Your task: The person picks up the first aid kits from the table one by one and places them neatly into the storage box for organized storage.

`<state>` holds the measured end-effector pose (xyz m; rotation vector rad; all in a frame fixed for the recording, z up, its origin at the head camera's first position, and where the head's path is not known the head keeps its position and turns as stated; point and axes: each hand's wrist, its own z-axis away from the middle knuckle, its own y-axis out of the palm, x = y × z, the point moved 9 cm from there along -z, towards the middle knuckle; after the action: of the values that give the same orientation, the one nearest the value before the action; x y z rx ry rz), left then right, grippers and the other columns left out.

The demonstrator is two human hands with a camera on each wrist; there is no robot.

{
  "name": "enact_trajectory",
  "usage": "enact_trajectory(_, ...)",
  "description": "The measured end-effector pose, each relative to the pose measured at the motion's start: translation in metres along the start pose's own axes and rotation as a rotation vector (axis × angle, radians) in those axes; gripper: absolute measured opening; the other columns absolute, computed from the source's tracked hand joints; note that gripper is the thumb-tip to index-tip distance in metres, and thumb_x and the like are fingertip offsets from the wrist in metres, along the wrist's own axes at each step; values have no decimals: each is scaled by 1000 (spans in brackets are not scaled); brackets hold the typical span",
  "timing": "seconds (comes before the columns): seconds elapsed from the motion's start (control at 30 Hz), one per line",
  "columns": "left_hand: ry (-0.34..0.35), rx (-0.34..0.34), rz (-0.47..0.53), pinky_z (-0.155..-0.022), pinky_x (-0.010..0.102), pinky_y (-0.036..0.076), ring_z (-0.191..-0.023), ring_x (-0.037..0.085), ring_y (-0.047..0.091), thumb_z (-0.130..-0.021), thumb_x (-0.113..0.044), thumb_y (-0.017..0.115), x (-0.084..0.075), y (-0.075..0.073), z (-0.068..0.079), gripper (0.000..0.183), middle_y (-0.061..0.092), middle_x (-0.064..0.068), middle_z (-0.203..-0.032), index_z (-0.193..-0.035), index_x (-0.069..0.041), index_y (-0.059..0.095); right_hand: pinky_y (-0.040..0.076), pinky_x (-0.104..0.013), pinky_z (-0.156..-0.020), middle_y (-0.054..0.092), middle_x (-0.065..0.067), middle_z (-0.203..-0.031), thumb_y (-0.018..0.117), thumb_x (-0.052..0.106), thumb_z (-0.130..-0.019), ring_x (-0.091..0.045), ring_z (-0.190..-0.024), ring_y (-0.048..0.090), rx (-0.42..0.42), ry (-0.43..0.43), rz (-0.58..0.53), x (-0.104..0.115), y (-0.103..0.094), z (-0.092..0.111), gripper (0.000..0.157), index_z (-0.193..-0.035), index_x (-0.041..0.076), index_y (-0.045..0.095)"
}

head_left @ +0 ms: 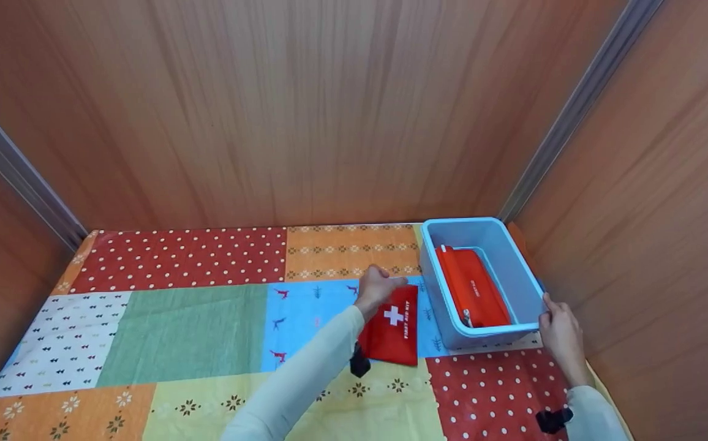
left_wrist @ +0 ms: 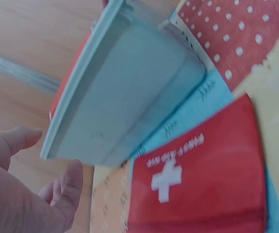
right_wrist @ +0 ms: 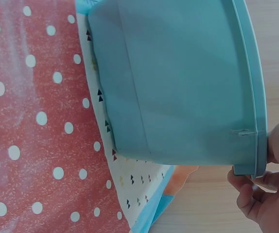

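A light blue plastic bin (head_left: 528, 269) stands on the patchwork cloth with a red zippered pouch (head_left: 479, 288) lying inside it. My right hand (head_left: 562, 334) grips the bin's rim at its near right corner; in the right wrist view its fingers (right_wrist: 249, 194) curl under the lip. Left of the bin, a flat red first aid kit pouch (head_left: 394, 343) with a white cross lies on the cloth. Over its far end is my left hand (head_left: 378, 288), which holds nothing. The left wrist view shows that hand's thumb and fingers (left_wrist: 69, 187) spread apart, close to the bin's rim.
Wood-grain panels (head_left: 342, 110) rise behind the cloth and on both sides. The right panel (head_left: 654, 245) stands close beside the bin. A patchwork-print cloth (head_left: 188, 337) covers the surface, extending far to the left.
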<state>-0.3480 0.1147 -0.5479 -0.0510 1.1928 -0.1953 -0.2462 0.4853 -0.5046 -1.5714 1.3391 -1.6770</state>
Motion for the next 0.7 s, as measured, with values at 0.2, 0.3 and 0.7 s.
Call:
enact_trajectory(0.2, 14, -10, 26, -86, 44, 57, -101, 32, 64, -85, -23, 76, 20, -20, -7, 38, 61, 8, -96, -109, -10, 51, 50, -60, -86, 50, -33, -120, 45, 5, -100, -49, -100, 55, 0, -16, -8, 1, -1, 1, 48, -146, -4, 36)
enact_trajectory(0.3, 5, -29, 5, -85, 44, 56, -100, 32, 63, -85, -21, 76, 31, -29, -8, 37, 61, 9, -97, -108, -9, 50, 51, -61, -86, 51, -33, -116, 47, 5, -99, -49, -98, 56, -16, -34, 1, 2, -2, 1, 47, -144, -5, 38)
enact_trajectory(0.7, -81, -71, -44, -82, 43, 56, -86, 24, 56, -83, -24, 77, 70, -49, -9, 41, 57, 11, -98, -107, -6, 49, 50, -62, -86, 51, -34, -118, 45, 4, -99, -50, -101, 56, -11, -37, 9, 3, -2, 0, 47, -145, -4, 37)
